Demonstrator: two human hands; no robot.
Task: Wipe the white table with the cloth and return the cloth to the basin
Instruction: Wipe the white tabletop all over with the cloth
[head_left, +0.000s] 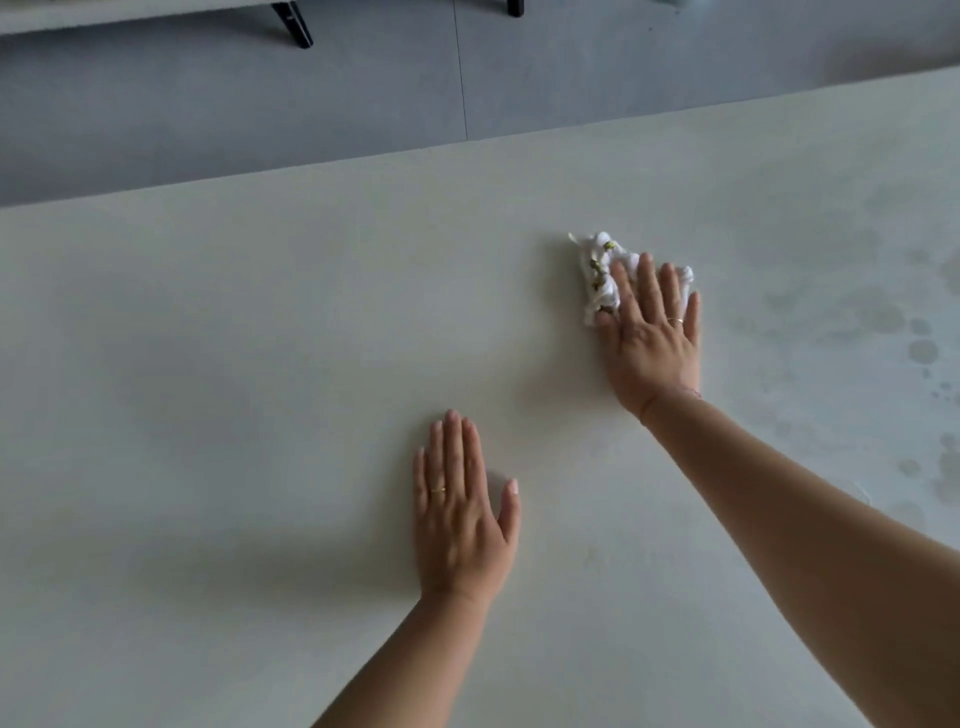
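The white table (234, 364) fills most of the head view. A crumpled white cloth (600, 265) with small green-yellow marks lies on it right of centre. My right hand (649, 338) lies flat on top of the cloth with fingers spread, pressing it onto the table; the cloth sticks out beyond the fingertips and to the left. My left hand (460, 514) rests palm down on the bare table, nearer to me and to the left, holding nothing. The basin is not in view.
Damp spots and wet streaks (883, 322) mark the table's right side. The table's far edge (467, 143) runs across the upper view, with grey floor (260, 104) beyond it. Black furniture legs (293, 23) stand on the floor at the top.
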